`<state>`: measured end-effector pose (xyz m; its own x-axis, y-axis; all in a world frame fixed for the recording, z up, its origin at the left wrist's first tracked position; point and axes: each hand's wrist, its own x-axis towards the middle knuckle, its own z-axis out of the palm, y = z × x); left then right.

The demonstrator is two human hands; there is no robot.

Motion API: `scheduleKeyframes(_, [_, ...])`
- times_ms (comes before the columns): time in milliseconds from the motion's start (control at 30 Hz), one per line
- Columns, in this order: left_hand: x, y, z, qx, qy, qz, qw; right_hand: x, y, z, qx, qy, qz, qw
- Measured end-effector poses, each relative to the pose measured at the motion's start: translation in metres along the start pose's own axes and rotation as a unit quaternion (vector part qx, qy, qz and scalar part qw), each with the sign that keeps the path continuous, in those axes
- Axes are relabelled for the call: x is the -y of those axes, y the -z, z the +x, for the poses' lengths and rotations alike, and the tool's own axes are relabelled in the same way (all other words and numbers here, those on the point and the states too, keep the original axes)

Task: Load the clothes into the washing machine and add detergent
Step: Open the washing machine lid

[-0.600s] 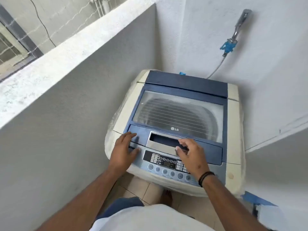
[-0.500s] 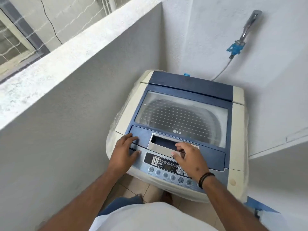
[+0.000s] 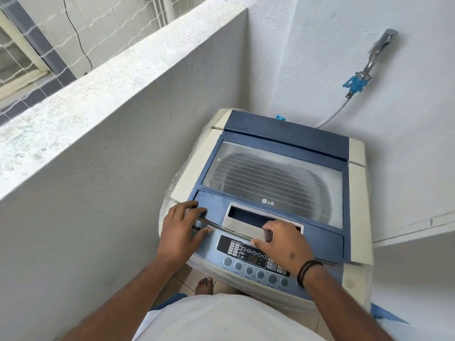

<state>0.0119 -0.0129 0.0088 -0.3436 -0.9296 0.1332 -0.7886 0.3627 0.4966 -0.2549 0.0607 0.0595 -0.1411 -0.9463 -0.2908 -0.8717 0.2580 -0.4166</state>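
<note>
A person stands over a top-loading washing machine (image 3: 270, 183) wedged into a corner at centre and lower right of the frame, its blue lid (image 3: 270, 168) down. The left hand (image 3: 181, 230) lies on the lid's front left corner, fingers (image 3: 192, 206) slightly spread and laid along the blue frame, thumb down on the front edge. The right hand (image 3: 283, 244) is at the silver handle recess (image 3: 248, 217) in the middle of the lid's front, fingers close together and curled over the recess's near lip; the fingertips are hidden inside it, so how firmly they grip cannot be told. A dark band (image 3: 307, 269) circles the right wrist.

The drum under the cloudy lid window (image 3: 273, 178) shows only as a dim ribbed shape; what is inside cannot be made out. The right hand covers part of the control panel (image 3: 248, 259), and the button labels are too small to read. Clear plastic wrap (image 3: 172, 183) clings to the machine's left side.

At upper right a metal tap (image 3: 376, 52) with a blue fitting (image 3: 354, 83) feeds a hose (image 3: 332, 114) that runs behind the machine. A white shirt (image 3: 221, 318) fills the bottom edge, hiding all but one bare foot (image 3: 204, 285).
</note>
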Motion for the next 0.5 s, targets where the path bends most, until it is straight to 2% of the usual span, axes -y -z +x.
scheduleKeyframes(200, [-0.015,0.025,0.027,-0.121,-0.068,0.0,0.99,0.031,0.054,-0.012,-0.069,-0.005,0.01,0.998])
scheduleKeyframes(367, [-0.032,0.048,0.079,-0.207,-0.137,-0.023,0.968,0.045,0.109,-0.008,-0.142,0.031,0.006,0.989])
scheduleKeyframes(500, [-0.053,0.071,0.129,-0.246,-0.152,-0.02,0.957,0.041,0.148,0.008,-0.242,0.072,-0.008,0.968])
